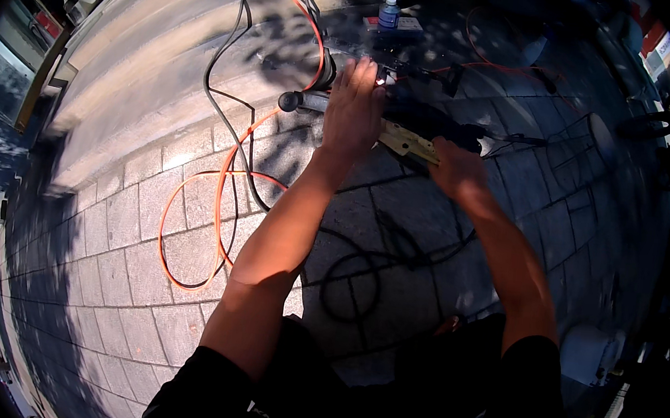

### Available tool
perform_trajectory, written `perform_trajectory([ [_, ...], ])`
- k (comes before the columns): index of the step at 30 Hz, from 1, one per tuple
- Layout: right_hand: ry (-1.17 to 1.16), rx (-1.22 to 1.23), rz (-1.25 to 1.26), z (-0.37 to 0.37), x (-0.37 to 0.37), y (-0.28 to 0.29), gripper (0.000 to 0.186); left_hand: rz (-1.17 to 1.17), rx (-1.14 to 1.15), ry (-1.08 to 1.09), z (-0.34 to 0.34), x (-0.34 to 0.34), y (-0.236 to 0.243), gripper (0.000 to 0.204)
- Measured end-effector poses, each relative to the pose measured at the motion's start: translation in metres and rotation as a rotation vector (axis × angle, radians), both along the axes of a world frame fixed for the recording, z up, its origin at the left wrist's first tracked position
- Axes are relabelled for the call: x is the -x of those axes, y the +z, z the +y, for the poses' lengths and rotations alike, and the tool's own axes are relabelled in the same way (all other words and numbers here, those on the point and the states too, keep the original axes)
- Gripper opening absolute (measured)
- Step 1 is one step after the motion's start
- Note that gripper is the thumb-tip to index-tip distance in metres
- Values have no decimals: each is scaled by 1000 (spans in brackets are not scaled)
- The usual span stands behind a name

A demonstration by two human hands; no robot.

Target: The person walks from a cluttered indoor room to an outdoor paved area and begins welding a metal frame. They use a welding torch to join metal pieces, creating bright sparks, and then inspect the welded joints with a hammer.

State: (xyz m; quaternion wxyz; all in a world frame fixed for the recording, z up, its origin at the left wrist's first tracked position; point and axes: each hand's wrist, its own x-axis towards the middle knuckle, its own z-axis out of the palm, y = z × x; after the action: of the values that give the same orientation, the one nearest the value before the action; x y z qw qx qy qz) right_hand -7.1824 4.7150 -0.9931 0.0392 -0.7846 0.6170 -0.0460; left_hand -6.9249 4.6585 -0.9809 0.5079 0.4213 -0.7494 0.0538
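My left hand lies over a dark assembly with a silver bar that ends in a round black knob; its fingers are stretched out, and what lies under the palm is hidden. Just to its right, my right hand is closed on the end of a yellow piece with holes in it. Dark fittings and cables run from the assembly toward the right.
Orange and black cables loop over the paving beside pale steps. A blue bottle stands on a flat item beyond my hands. A dark wheeled thing is at the right edge.
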Motion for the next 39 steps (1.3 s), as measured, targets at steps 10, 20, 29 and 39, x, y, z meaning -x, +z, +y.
perform_trajectory([
  [10, 6, 36, 13, -2, 13, -16, 50, -61, -72, 63, -4, -9, -7, 45],
  [20, 8, 43, 20, -6, 10, -19, 53, -135, -100, -38, 7, 17, -10, 45],
  [29, -30, 27, -4, -3, 3, -10, 43, -182, -203, -38, 12, 32, -12, 51],
  [39, -41, -15, 25, -5, 1, -8, 42, -211, -228, -3, 13, 27, -10, 53],
])
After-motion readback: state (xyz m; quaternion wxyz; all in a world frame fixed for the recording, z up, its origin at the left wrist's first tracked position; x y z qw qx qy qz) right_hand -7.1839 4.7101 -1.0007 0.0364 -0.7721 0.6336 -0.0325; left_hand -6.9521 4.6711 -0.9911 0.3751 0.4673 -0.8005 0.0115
